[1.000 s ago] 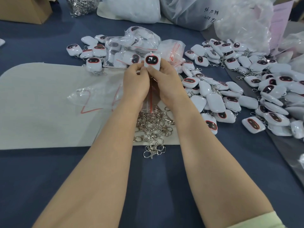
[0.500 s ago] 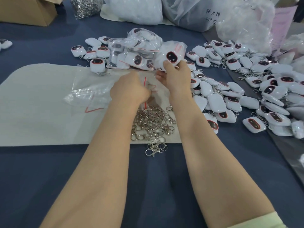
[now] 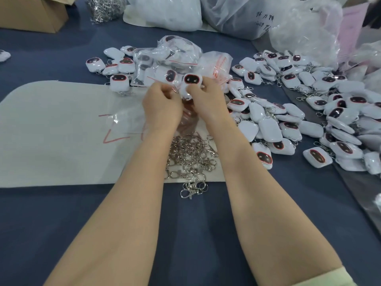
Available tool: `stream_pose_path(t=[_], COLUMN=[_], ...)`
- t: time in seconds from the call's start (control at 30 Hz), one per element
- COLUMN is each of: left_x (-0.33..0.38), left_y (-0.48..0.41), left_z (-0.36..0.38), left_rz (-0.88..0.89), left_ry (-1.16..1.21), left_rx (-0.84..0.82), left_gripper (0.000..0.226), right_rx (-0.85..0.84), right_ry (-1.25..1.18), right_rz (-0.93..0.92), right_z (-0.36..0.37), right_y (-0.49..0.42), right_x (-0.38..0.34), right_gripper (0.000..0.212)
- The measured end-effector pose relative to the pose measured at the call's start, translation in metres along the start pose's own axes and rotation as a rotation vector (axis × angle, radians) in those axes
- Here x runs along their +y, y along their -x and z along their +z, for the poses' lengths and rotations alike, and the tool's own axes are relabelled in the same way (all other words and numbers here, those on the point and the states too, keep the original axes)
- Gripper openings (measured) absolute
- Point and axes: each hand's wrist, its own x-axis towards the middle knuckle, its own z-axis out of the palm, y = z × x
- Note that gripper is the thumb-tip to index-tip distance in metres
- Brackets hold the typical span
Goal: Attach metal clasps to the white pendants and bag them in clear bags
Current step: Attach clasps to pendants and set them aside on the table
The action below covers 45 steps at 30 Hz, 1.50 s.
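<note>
My right hand grips a white pendant with a dark, red-rimmed face, held up over the white mat. My left hand is right beside it, fingers curled, pinching a clear bag that hangs between both wrists. A small metal ring shows at the pendant's left edge. A heap of loose metal clasps lies below the hands. Unbagged pendants are piled to the right. Bagged pendants lie just beyond the hands.
Empty clear bags with red strips lie on the mat to the left. A cardboard box, another clasp heap and large plastic sacks stand at the back. The blue table cover spreads toward me.
My right hand brought the pendant down and left from the bagged pile. My left hand rose with the clear bag to meet it, so both hands are together again.
</note>
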Motion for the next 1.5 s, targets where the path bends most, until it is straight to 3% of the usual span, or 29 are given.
stream_pose_path(t=[0.1, 0.17, 0.27, 0.4, 0.57, 0.63, 0.8, 0.9, 1.13, 1.27, 1.33, 1.4, 1.5], left_x=[0.003, 0.006, 0.009, 0.013, 0.016, 0.014, 0.002, 0.000, 0.019, 0.036, 0.045, 0.055, 0.063], left_y=[-0.002, -0.001, 0.003, 0.008, 0.009, 0.008, 0.006, 0.006, 0.004, 0.006, 0.005, 0.004, -0.010], left_z=[-0.004, -0.006, -0.007, -0.007, -0.010, -0.010, -0.002, -0.003, -0.012, -0.019, -0.023, -0.029, -0.037], left_rz=[-0.083, -0.026, 0.097, 0.210, 0.272, 0.270, 0.181, 0.162, 0.100, 0.156, 0.098, 0.080, 0.099], left_ry=[0.165, 0.165, 0.122, 0.066, -0.049, -0.100, -0.340, -0.381, 0.032, 0.281, 0.493, 0.648, 0.821], left_rx=[0.067, 0.121, 0.165, 0.194, 0.213, 0.195, -0.048, -0.078, 0.054, 0.171, 0.189, 0.197, 0.214], left_gripper=[0.009, 0.008, 0.008, 0.009, 0.019, 0.021, 0.028, 0.027, 0.009, 0.011, 0.015, 0.017, 0.014], right_rx=[-0.120, -0.140, -0.121, -0.214, -0.327, -0.239, 0.161, 0.202, 0.006, 0.172, 0.255, 0.311, 0.350], right_ry=[0.154, 0.169, 0.233, 0.317, 0.117, 0.097, 0.513, 0.569, 0.402, 0.111, -0.092, -0.021, 0.323], right_rz=[-0.088, -0.105, -0.120, -0.198, -0.193, -0.163, -0.110, -0.095, -0.146, -0.110, -0.043, -0.028, -0.069], right_z=[0.001, 0.003, 0.004, 0.004, 0.002, 0.000, -0.016, -0.019, -0.004, -0.007, -0.014, -0.021, -0.029], right_y=[0.004, 0.006, 0.007, 0.007, 0.012, 0.009, 0.004, 0.005, 0.012, 0.008, 0.004, 0.002, 0.002], right_x=[0.001, 0.001, 0.002, 0.001, -0.002, -0.004, 0.001, 0.000, -0.012, -0.015, -0.013, -0.007, -0.001], right_gripper=[0.036, 0.047, 0.032, 0.011, 0.032, 0.030, 0.026, 0.026, 0.031, 0.014, 0.018, 0.017, 0.016])
